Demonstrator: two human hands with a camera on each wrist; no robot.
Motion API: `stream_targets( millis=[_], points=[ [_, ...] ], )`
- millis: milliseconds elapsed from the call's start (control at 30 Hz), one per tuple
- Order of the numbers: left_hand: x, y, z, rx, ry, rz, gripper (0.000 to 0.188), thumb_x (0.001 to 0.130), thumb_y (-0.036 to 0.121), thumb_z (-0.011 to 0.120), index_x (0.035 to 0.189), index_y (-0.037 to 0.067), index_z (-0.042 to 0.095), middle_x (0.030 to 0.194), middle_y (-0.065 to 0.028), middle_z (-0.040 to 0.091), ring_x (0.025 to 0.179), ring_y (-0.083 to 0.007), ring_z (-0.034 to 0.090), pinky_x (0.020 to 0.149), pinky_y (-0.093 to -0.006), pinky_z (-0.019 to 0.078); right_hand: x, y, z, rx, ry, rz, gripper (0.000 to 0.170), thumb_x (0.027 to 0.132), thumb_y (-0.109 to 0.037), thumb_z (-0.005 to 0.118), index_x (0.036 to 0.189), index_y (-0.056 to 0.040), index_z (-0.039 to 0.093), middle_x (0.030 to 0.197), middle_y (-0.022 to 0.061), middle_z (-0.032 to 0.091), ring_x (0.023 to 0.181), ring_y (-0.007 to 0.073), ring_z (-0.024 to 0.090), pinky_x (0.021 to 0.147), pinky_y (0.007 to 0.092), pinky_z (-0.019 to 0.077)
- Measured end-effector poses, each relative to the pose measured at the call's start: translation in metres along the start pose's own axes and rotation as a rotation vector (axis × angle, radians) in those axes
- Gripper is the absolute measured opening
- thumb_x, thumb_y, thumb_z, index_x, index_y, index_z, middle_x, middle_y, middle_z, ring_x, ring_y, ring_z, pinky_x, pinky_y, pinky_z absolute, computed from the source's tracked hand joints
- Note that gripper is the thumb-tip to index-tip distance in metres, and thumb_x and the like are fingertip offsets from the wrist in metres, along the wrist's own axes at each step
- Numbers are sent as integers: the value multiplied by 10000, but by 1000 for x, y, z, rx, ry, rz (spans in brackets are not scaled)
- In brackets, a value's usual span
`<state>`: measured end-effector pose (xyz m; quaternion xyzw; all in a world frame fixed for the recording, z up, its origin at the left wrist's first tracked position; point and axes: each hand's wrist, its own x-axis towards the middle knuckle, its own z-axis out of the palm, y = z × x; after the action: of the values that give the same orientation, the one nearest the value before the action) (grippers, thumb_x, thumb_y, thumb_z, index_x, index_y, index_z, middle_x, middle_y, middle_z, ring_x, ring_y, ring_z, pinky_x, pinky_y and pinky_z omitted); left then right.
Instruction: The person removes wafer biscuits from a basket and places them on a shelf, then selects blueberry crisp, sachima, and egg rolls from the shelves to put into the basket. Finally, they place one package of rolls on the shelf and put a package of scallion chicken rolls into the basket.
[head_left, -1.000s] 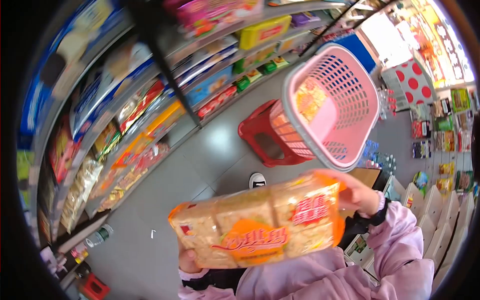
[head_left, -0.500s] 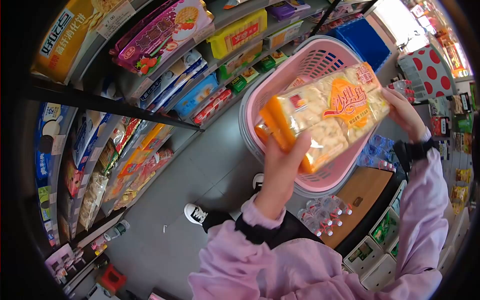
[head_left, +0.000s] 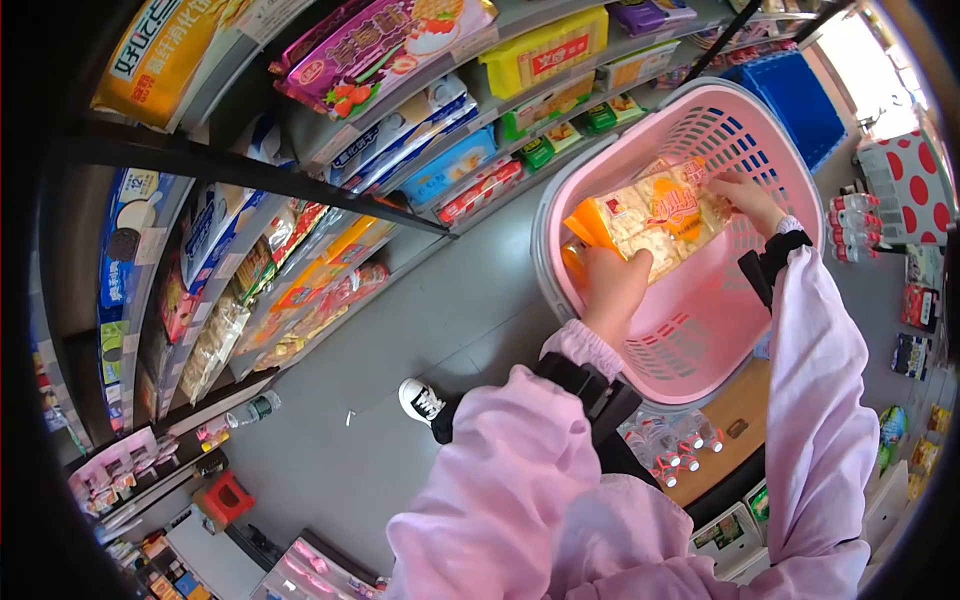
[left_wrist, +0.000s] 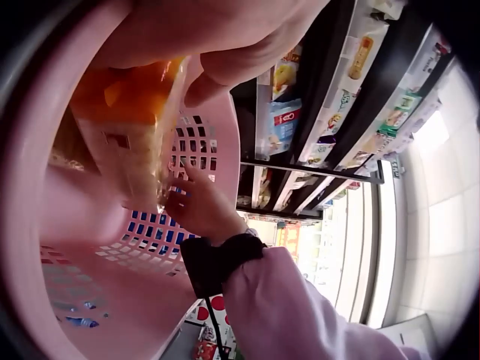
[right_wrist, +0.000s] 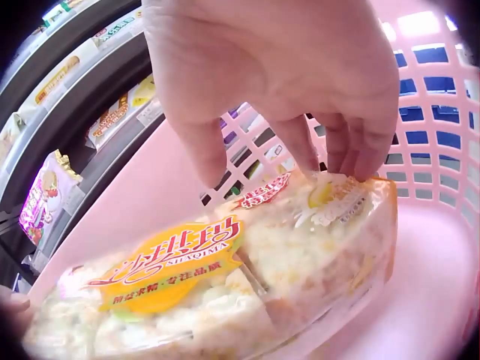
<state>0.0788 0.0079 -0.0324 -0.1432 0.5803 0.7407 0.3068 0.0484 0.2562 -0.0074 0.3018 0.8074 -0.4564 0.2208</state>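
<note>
A long clear and orange packet of shaqima pastries (head_left: 645, 225) is inside the pink basket (head_left: 690, 370), tilted, its printed face up. My left hand (head_left: 612, 290) grips the orange near end, thumb lying over the top. At the far end, my right hand (head_left: 748, 200) holds the packet with curled fingers; in the right wrist view its fingertips (right_wrist: 364, 169) press the packet's upper edge while the thumb stands just above it. Part of another orange packet (head_left: 573, 260) shows beneath, mostly covered by the held one.
Snack shelves (head_left: 400, 130) run along the left and back. A blue bin (head_left: 790, 105) stands behind the basket. Bottled water (head_left: 675, 445) sits beside a brown board (head_left: 735, 420) near my body. A polka-dot box (head_left: 905, 190) is at right.
The shaqima packet has gone from in front of my body, over the basket, and down into it, both hands with it. My view has turned toward the basket.
</note>
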Motion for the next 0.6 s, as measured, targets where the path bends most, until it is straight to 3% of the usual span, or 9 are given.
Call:
stream_targets(
  millis=[167,200,300,333,367,400,533,567,600],
  points=[
    [2,-9,6,-140,-82,-77,343,755,55,527,1073,-70,503,991,-125,593,883,-191,588,744,-297,461,47,15,-5,-112,-15,-94,490,777,-381,593,1094,-10,551,973,75,599,864,142,553,757,264,422],
    [2,-10,5,-223,-148,-90,371,753,77,536,1090,-69,485,1023,-148,583,925,-213,578,770,-310,451,37,6,-1,-110,1,-111,586,720,-473,638,1048,8,568,909,60,599,800,142,553,735,262,421],
    [23,-38,12,-188,-153,370,546,761,151,590,1216,-55,369,1185,-161,499,1098,-261,484,891,-341,409,33,3,0,47,-76,-329,404,830,-320,573,1101,-22,547,986,40,571,899,115,518,761,243,404],
    [52,-80,24,-14,66,240,682,736,194,624,1256,-80,277,1193,-197,485,1107,-295,475,921,-350,386,40,10,-1,35,18,-306,409,842,-307,556,1134,-22,534,1037,47,557,959,117,506,804,243,394],
    [-11,18,15,307,419,-96,795,702,182,646,1272,-116,181,1186,-262,461,1115,-345,460,935,-355,375,44,9,-1,117,-93,-309,427,848,-306,548,1161,-18,519,1065,49,549,1018,122,486,856,248,372],
    [11,-12,27,352,566,20,800,678,138,652,1254,-149,177,1155,-320,450,1100,-386,459,930,-368,380,43,12,-2,81,-80,-311,439,853,-310,539,1169,-7,512,1104,56,541,1048,130,480,889,255,354],
    [24,-11,28,87,487,-25,745,679,72,629,1239,-166,199,1134,-335,458,1063,-399,482,943,-371,368,74,45,-1,-3,-131,-168,598,825,-367,568,1268,-2,400,1220,95,475,1099,168,435,897,265,340],
    [23,-15,26,-44,401,77,768,683,49,592,1226,-214,116,1266,-400,202,1217,-472,235,1022,-398,258,74,46,-1,13,-151,-199,584,831,-350,564,1270,-2,399,1227,100,470,1099,168,435,896,267,344],
    [12,-5,26,54,414,104,771,684,43,587,1235,-209,109,1276,-400,186,1230,-471,216,1029,-396,245,66,41,1,28,-170,-230,571,836,-332,561,1272,-2,397,1234,105,466,1099,168,435,895,269,348]
  ],
)
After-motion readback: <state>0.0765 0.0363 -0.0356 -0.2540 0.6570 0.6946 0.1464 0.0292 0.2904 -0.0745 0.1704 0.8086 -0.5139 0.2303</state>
